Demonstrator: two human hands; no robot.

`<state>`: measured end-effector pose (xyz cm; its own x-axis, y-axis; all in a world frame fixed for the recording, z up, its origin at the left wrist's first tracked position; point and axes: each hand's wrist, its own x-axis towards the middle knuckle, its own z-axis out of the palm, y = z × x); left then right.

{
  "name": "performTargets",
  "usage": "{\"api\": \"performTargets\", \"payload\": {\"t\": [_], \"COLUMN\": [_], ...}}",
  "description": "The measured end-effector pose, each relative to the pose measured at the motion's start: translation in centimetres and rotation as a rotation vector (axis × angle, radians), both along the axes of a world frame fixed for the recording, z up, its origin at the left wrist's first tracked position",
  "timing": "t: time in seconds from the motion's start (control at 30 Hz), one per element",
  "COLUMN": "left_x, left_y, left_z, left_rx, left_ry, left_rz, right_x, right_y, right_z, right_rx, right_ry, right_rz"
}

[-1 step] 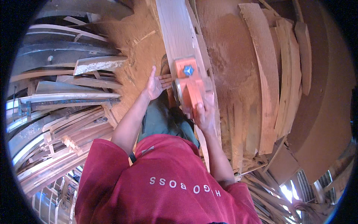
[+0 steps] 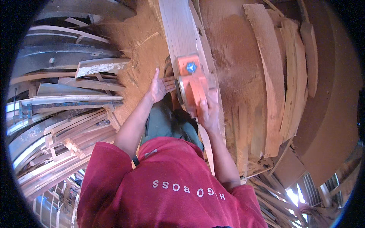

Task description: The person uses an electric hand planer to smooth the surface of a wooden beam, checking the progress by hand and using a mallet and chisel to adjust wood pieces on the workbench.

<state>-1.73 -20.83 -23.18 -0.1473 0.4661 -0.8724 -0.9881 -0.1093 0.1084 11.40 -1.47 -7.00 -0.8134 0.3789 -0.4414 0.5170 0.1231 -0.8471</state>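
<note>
An orange electric hand planer (image 2: 189, 87) with a blue knob rests on the upper face of a long pale wooden board (image 2: 179, 28). My right hand (image 2: 210, 116) is wrapped round the planer's rear handle, thumb along its top. My left hand (image 2: 159, 89) is open to the left of the board, fingers stretched out flat and thumb raised. Its fingertips come close to the planer's left side and the board's edge; whether they touch cannot be made out. The planer hides the part of the board beneath it.
Sawdust (image 2: 142, 57) covers the ground left of the board. Several curved planks (image 2: 262, 76) lie on the right beside a large brown sheet (image 2: 330, 106). Stacked timber (image 2: 72, 140) and long offcuts (image 2: 102, 67) fill the left side. Loose strips (image 2: 270, 197) lie at the lower right.
The planer has slid slightly forward along the board, with my right hand on it. My left hand has hardly moved.
</note>
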Motion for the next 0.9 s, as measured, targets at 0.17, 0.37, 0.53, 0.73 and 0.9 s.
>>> {"api": "performTargets", "payload": {"t": [0.17,0.37,0.53,0.73,0.9], "left_x": [-0.4,-7.0,-20.6,-28.7,-29.7], "left_y": [1.1,-0.5,6.6,15.9,21.1], "left_z": [0.1,-1.0,9.5,12.0,11.5], "left_rx": [-0.016,-0.446,-0.699,-0.104,0.413], "left_ry": [-0.025,0.865,1.976,2.513,2.591], "left_rz": [-0.037,-0.366,-1.16,-2.259,-2.428], "right_x": [-11.7,-20.0,-8.5,11.8,26.7], "right_y": [3.4,6.6,11.8,8.2,-3.7], "right_z": [-2.1,1.9,6.8,12.3,12.9], "right_rx": [0.243,0.323,0.327,0.497,0.521], "right_ry": [0.345,0.232,0.051,-0.363,-0.411], "right_rz": [-0.036,-0.042,-0.143,-0.619,-1.138]}}
